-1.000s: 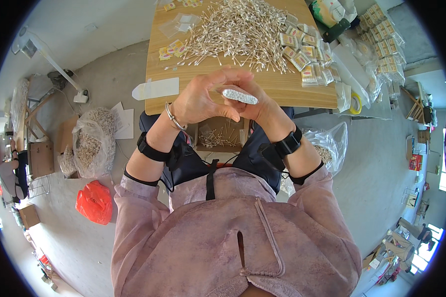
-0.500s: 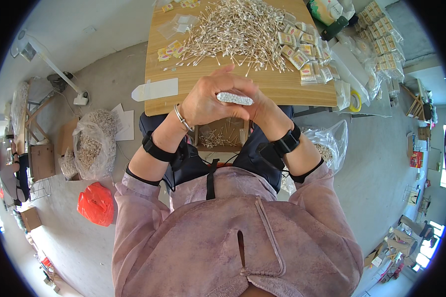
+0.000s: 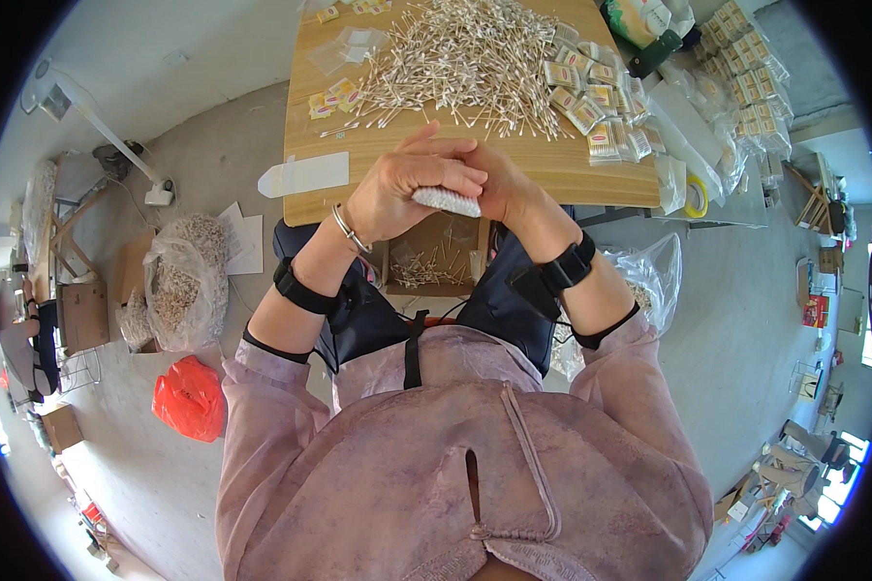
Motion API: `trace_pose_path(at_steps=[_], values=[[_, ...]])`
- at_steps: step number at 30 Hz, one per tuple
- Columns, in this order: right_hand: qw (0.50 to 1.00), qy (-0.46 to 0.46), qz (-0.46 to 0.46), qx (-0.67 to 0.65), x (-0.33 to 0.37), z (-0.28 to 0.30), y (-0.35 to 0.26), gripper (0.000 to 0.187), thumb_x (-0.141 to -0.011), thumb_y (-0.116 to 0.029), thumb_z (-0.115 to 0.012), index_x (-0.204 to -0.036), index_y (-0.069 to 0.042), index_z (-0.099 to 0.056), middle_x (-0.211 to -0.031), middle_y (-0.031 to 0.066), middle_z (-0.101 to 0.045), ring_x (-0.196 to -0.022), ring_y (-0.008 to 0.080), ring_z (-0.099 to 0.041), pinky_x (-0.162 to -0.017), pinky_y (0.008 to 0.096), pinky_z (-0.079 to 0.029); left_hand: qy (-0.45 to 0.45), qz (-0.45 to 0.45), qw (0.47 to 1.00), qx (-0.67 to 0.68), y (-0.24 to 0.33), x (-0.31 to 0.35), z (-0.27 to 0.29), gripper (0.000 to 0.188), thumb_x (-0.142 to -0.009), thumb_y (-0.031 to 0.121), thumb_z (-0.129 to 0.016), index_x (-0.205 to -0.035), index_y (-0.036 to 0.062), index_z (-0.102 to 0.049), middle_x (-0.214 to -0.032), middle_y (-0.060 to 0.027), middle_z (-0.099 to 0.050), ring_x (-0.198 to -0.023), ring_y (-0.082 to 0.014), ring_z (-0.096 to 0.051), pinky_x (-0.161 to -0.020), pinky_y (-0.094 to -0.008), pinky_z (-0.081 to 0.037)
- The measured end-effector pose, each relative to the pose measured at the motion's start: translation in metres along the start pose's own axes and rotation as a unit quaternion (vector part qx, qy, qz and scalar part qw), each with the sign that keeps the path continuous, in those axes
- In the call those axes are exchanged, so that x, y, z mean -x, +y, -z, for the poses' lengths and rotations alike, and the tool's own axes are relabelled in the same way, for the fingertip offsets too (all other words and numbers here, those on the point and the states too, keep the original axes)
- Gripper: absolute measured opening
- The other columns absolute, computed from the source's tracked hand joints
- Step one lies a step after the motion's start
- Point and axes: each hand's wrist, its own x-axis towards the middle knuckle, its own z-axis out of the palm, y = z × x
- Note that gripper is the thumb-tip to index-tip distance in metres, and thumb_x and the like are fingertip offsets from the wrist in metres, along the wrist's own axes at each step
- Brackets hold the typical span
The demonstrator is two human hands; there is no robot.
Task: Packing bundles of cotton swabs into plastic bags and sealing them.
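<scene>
Swab bundle (image 3: pixel 448 201) partly hidden by left hand (image 3: pixel 402 188)

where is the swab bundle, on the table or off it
Off it: the swab bundle is held between left hand and right hand, left fingers curled over it.

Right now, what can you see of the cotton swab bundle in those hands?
The bundle shows one end: white, cottony-looking tips packed tightly into a flattened, elongated face, sloping slightly down toward the right. It is held up near the table edge, between the left hand and right hand, left fingers curled over it. Its sticks are hidden.
</scene>
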Motion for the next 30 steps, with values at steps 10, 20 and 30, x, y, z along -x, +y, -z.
trace_pose_path(at_steps=[10, 20, 30], values=[[0.712, 0.125, 0.154, 0.674, -0.032, 0.019, -0.008, 0.020, -0.084, -0.023, -0.064, -0.074, -0.007, -0.058, -0.069, 0.0065, -0.059, -0.058, 0.0207, -0.056, -0.053, 0.0334, -0.042, 0.206, 0.350, 0.876, 0.260, -0.066, 0.045, -0.004, 0.038, -0.086, 0.006, -0.062, -0.122, -0.0023, -0.051, -0.114, -0.0105, -0.061, -0.104, -0.0134, -0.057, -0.089, -0.0256, -0.047], [0.699, 0.139, 0.207, 0.670, -0.036, 0.069, 0.033, 0.032, -0.080, -0.024, -0.070, -0.104, -0.005, -0.065, -0.099, 0.0119, -0.063, -0.089, 0.0287, -0.060, -0.078, 0.0367, -0.048, 0.245, 0.356, 0.901, 0.031, -0.108, 0.053, -0.038, 0.023, -0.077, 0.011, -0.072, -0.097, 0.0029, -0.067, -0.087, -0.0105, -0.070, -0.080, -0.0155, -0.067, -0.074, -0.0272, -0.053], [0.822, 0.189, 0.086, 0.531, -0.040, 0.074, 0.035, 0.019, -0.081, -0.016, -0.068, -0.097, -0.006, -0.069, -0.089, 0.0116, -0.067, -0.092, 0.0253, -0.062, -0.080, 0.0350, -0.049, 0.246, 0.231, 0.925, -0.175, -0.115, 0.052, -0.041, 0.020, -0.072, 0.017, -0.075, -0.087, 0.0070, -0.066, -0.079, -0.0084, -0.067, -0.075, -0.0287, -0.064, -0.067, -0.0352, -0.051]])
